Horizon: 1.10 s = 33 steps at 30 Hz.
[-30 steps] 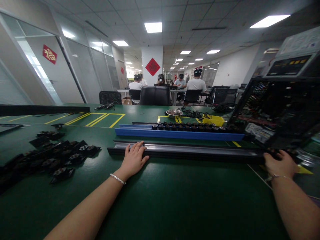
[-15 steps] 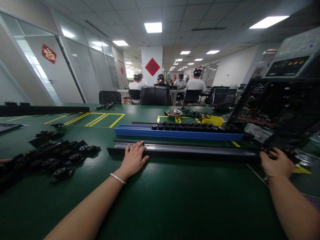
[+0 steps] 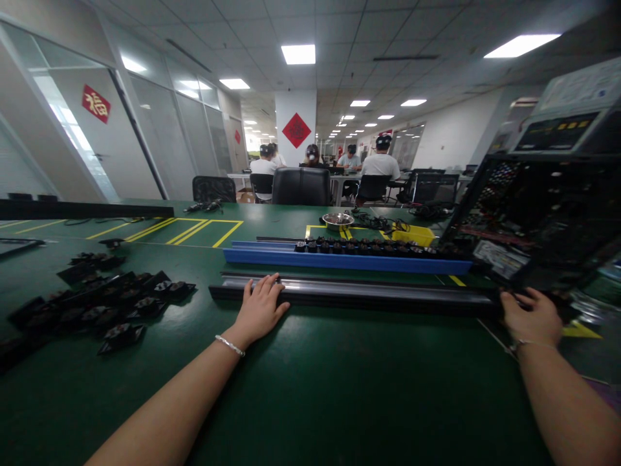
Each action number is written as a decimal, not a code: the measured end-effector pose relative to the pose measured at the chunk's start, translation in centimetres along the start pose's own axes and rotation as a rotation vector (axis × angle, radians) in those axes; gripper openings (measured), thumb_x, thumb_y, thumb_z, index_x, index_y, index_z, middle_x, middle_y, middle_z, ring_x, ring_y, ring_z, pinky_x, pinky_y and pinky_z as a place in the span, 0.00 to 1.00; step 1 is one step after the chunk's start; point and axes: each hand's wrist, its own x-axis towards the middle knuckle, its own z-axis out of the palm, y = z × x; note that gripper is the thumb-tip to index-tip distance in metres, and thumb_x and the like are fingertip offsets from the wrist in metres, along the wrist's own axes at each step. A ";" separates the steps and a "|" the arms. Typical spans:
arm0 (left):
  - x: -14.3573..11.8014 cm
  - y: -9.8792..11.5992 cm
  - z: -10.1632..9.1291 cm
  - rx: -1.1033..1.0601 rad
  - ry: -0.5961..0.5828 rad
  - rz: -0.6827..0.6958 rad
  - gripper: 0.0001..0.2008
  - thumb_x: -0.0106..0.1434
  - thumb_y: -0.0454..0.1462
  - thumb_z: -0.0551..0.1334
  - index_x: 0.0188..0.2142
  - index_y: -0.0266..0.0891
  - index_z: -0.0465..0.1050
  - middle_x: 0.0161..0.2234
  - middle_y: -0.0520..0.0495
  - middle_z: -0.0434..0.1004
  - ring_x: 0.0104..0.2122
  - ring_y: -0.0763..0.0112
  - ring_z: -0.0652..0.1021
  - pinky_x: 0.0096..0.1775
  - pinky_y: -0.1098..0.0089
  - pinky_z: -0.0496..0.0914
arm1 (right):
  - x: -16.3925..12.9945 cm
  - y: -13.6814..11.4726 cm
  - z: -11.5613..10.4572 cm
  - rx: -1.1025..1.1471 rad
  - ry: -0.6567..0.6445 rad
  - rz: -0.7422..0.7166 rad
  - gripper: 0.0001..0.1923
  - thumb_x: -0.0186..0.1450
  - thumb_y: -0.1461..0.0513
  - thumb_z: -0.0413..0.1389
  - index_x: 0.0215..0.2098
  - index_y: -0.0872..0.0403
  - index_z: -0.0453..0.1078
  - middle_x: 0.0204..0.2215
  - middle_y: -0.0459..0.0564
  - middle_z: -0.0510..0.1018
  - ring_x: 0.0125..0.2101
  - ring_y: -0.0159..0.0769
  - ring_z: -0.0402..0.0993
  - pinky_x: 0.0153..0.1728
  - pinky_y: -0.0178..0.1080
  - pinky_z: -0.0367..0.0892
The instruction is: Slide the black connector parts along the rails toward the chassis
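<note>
A long, shiny black channel [image 3: 388,296] lies crosswise on the green table in front of me. My left hand [image 3: 262,303] rests over its left part, fingers spread on top and thumb toward the near side. At the channel's right end is my right hand [image 3: 532,317], thumb and fingers curled round a small black part, mostly hidden by the hand. Whether that part sits inside the channel end, I cannot tell. Just behind lies a blue channel [image 3: 349,259], with a row of black parts with metal pieces [image 3: 369,246] along its right half.
Loose black parts [image 3: 116,304] are heaped at the left. Farther back are a metal bowl [image 3: 338,221], a yellow tray [image 3: 413,234] and cables. An opened computer case [image 3: 524,207] stands at the right. Another long black bar [image 3: 87,210] lies far left. People sit beyond.
My right hand has shifted slightly left against the channel's end. My left hand stays in place. A bit of another person's hand at the left edge has gone from view.
</note>
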 end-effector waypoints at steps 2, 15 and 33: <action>0.0 0.0 0.0 0.003 0.000 -0.001 0.20 0.62 0.47 0.51 0.51 0.43 0.65 0.60 0.44 0.58 0.59 0.56 0.60 0.57 0.48 0.48 | -0.2 -0.6 -0.3 0.035 -0.008 0.085 0.30 0.52 0.49 0.54 0.50 0.54 0.66 0.38 0.54 0.77 0.38 0.47 0.71 0.41 0.49 0.65; 0.0 0.0 0.1 0.001 0.010 -0.001 0.20 0.62 0.47 0.52 0.51 0.44 0.65 0.60 0.44 0.59 0.58 0.56 0.60 0.58 0.48 0.48 | -0.4 -0.9 -0.6 0.080 -0.027 0.140 0.26 0.51 0.51 0.56 0.46 0.51 0.69 0.37 0.51 0.78 0.35 0.43 0.72 0.40 0.46 0.65; 0.0 0.1 0.0 0.001 0.006 0.004 0.20 0.62 0.46 0.52 0.50 0.43 0.65 0.60 0.43 0.58 0.58 0.56 0.60 0.57 0.48 0.48 | -1.8 -3.4 -1.3 -0.046 -0.092 -0.026 0.20 0.52 0.51 0.53 0.40 0.51 0.71 0.35 0.51 0.76 0.39 0.45 0.71 0.41 0.44 0.64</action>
